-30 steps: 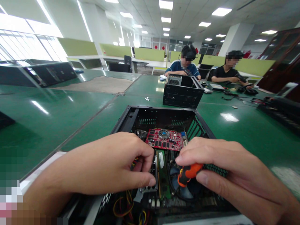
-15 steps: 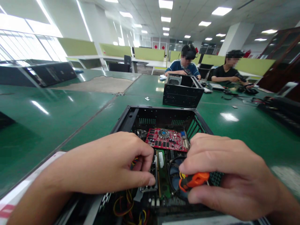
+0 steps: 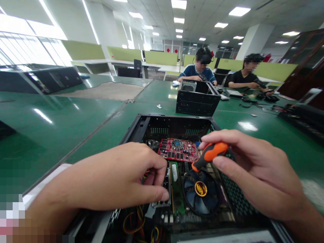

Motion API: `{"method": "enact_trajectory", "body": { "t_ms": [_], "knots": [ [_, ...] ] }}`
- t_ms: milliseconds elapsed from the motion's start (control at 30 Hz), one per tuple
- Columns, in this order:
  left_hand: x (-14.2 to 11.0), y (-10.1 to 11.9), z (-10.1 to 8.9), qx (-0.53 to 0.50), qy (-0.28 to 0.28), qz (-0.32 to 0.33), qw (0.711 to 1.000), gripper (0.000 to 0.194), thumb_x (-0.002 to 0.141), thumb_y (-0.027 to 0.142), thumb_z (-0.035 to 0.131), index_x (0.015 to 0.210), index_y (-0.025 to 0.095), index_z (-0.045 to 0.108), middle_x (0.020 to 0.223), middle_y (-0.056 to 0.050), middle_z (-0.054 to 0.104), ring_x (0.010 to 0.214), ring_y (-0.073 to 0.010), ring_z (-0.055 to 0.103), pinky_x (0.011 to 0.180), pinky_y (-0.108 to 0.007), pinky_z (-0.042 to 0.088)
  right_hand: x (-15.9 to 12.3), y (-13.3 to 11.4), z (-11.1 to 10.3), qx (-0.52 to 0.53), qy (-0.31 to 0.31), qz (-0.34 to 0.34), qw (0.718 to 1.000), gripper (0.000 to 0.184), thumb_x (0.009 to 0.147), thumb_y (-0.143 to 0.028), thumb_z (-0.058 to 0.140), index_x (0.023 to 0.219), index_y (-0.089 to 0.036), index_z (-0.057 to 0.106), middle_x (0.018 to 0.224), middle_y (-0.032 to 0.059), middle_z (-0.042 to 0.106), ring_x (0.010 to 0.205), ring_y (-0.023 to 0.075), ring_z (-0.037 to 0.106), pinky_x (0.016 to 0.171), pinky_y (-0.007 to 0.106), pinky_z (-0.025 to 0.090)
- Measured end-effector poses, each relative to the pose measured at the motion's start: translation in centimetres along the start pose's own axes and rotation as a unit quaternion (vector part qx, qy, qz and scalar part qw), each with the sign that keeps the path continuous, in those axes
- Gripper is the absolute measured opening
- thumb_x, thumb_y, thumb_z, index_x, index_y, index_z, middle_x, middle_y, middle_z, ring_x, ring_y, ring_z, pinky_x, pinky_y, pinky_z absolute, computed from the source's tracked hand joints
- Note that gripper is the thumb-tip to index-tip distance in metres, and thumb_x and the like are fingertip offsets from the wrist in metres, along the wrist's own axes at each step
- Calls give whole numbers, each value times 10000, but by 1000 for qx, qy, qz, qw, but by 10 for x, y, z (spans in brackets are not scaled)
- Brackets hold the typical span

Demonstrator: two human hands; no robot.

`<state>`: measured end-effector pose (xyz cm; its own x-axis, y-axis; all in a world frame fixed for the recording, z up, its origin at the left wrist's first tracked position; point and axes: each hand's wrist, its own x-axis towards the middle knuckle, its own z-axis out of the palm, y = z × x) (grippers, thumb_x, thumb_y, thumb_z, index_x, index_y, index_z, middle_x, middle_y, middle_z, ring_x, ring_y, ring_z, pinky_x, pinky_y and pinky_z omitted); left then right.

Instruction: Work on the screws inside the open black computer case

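Observation:
My right hand (image 3: 250,168) is closed on the orange-and-black handle of a screwdriver (image 3: 211,153), which tilts over the far edge of a black cooling fan (image 3: 201,194) with a yellow-and-black label. The screwdriver's shaft is not visible. My left hand (image 3: 131,179) is closed, thumb and curled fingers around a silver metal bracket (image 3: 162,203) with round holes. Both hands are inside an open black computer case (image 3: 174,121). A red graphics card (image 3: 168,153) lies toward its far end. Beside the fan runs a green memory module (image 3: 175,172).
Red and yellow cables (image 3: 134,226) loop in the case's near left. Beyond stands another computer case (image 3: 197,104), with two people (image 3: 198,69) behind it. More black casing (image 3: 58,79) sits at the left on the green table (image 3: 86,119). Electronics and cables (image 3: 263,101) lie at the right.
My right hand dipped nearer over the fan with the screwdriver, then rose away toward the far side, uncovering the fan. My left hand has stayed in place.

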<state>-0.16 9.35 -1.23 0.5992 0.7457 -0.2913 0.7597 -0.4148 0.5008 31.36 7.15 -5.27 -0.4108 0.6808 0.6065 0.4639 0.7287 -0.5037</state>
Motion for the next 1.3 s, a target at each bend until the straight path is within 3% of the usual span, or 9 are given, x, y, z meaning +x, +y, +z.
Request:
{"method": "enact_trajectory", "body": {
  "t_ms": [100, 267, 533, 733, 867, 967, 1033, 1167, 1300],
  "knots": [
    [1, -1, 0, 3, 2, 4, 1000, 259, 973, 374, 944, 772, 310, 793, 720, 52, 786, 651, -183, 694, 622, -329, 439, 0, 1, 7, -51, 47, 10, 998, 297, 1163, -155, 731, 1392, -250, 895, 1268, 89, 1017, 1139, 296, 1008, 1059, 382, 815],
    [0, -1, 0, 6, 7, 11, 1000, 244, 966, 351, 961, 782, 309, 805, 720, 60, 791, 653, -178, 693, 626, -322, 440, 2, 1, 9, -60, 2, -11, 998, 272, 1184, -169, 689, 1359, -222, 891, 1243, 114, 1017, 1107, 299, 1010, 1034, 388, 819],
    [1, -2, -1, 1, 2, 16, 1000, 228, 971, 353, 948, 794, 309, 812, 726, 57, 779, 655, -178, 688, 623, -329, 435, 3, 1, 10, -58, -10, -13, 998, 275, 1175, -169, 702, 1356, -218, 904, 1238, 117, 1018, 1080, 294, 1004, 1027, 386, 812],
    [0, 0, 1, 2, 5, 12, 1000, 234, 976, 381, 927, 786, 311, 810, 706, 54, 761, 635, -181, 673, 608, -323, 425, 7, 1, 6, -74, -15, -9, 997, 188, 1149, -192, 801, 1233, -243, 962, 1102, 81, 1010, 905, 256, 960, 787, 323, 764],
    [0, -1, 2, 6, 15, 24, 1000, 241, 988, 381, 927, 791, 313, 807, 716, 54, 765, 648, -186, 687, 620, -318, 436, 7, 1, 6, -74, -24, -7, 997, 291, 1190, -168, 734, 1378, -207, 954, 1246, 110, 1024, 1070, 265, 989, 962, 359, 813],
    [1, -1, 2, -3, 13, 22, 1000, 250, 978, 366, 945, 786, 311, 796, 712, 59, 765, 645, -183, 682, 616, -320, 434, 5, 1, 8, -72, -92, -32, 993, 425, 1217, -93, 594, 1477, -168, 922, 1389, 142, 1015, 1252, 289, 983, 1167, 460, 809],
    [1, -2, 1, -8, 10, 18, 1000, 257, 976, 357, 949, 780, 309, 789, 712, 61, 767, 646, -178, 680, 617, -318, 434, 4, 1, 9, -78, -127, -35, 988, 433, 1218, -83, 567, 1459, -177, 915, 1399, 140, 1010, 1278, 307, 976, 1197, 513, 807],
    [0, -3, 1, -5, 3, 15, 1000, 256, 983, 349, 950, 783, 309, 795, 717, 59, 775, 644, -177, 681, 615, -322, 432, 3, 1, 10, -74, -60, -4, 995, 342, 1238, -157, 629, 1480, -203, 866, 1394, 136, 1000, 1242, 301, 983, 1096, 449, 826],
    [-1, -2, 1, 1, 6, 15, 1000, 265, 985, 358, 962, 783, 313, 797, 723, 55, 786, 650, -186, 689, 626, -332, 437, 2, 3, 11, -68, 15, 6, 998, 357, 1251, -219, 661, 1572, -229, 818, 1415, 120, 993, 1252, 286, 991, 1090, 390, 816]
  ]
}}
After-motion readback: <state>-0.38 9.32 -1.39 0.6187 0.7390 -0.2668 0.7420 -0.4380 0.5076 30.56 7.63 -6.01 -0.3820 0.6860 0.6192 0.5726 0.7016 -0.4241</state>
